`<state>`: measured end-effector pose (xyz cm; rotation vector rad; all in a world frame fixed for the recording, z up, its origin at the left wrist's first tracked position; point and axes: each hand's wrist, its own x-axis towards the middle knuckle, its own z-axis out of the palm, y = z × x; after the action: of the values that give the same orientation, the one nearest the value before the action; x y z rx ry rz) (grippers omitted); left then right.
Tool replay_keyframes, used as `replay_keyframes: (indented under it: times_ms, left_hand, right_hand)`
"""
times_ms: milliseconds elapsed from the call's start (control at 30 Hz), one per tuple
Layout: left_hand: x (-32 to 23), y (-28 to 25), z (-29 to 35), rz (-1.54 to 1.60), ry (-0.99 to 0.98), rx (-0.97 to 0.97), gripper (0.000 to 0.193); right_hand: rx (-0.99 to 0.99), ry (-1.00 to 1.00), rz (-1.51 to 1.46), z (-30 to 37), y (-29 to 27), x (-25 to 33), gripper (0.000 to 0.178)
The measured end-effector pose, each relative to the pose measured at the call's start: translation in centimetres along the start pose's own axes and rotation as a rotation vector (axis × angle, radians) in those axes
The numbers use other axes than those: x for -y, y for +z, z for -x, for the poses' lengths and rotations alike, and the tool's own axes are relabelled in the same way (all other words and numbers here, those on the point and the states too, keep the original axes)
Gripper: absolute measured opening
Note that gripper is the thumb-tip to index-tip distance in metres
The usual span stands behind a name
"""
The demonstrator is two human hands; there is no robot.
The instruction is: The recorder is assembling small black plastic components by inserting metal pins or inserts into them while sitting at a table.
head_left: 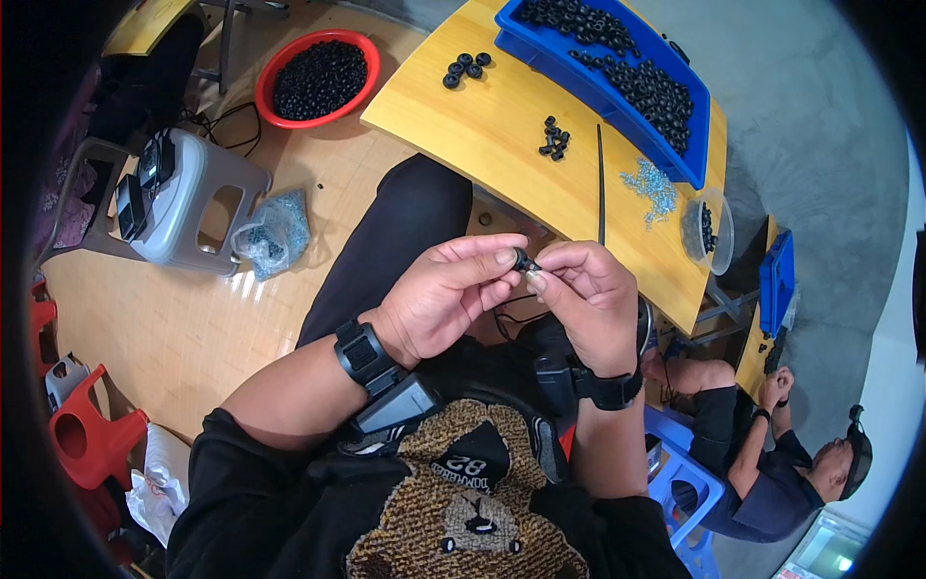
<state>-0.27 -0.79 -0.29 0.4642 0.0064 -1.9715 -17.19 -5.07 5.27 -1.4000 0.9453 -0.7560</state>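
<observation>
My left hand and my right hand meet in front of my body, below the table's near edge. Between the left thumb and fingers sits a small round black part. The right thumb and fingertips pinch at its lower right side, where a small dark end shows; fingertips hide the rest, so I cannot tell whether it is a separate piece. On the yellow table lie several round black parts, a little heap of smaller black pieces and a scatter of small silvery pieces that look like screws.
A blue bin of black parts stands along the table's far side. Nearby are a thin black rod and a clear tub. On the floor sit a red basin, a grey stool and a plastic bag. Another person works at right.
</observation>
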Motion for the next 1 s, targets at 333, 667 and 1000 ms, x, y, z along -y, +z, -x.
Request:
replay_keyframes:
  times_ms: [333, 667, 1000]
  left_hand:
    - [0.04, -0.17, -0.17, 0.102, -0.029, 0.012, 0.025]
    - [-0.13, 0.0, -0.08, 0.005, -0.016, 0.007, 0.025]
    - [-0.15, 0.26, -0.19, -0.144, 0.06, 0.008, 0.025]
  right_hand:
    - [-0.04, -0.061, 0.044, 0.04, 0.48, -0.31, 0.014]
    - [-0.108, -0.144, 0.194, 0.06, 0.9, -0.12, 0.012]
    - [-0.121, -0.226, 0.305, -0.08, 0.68, -0.08, 0.014]
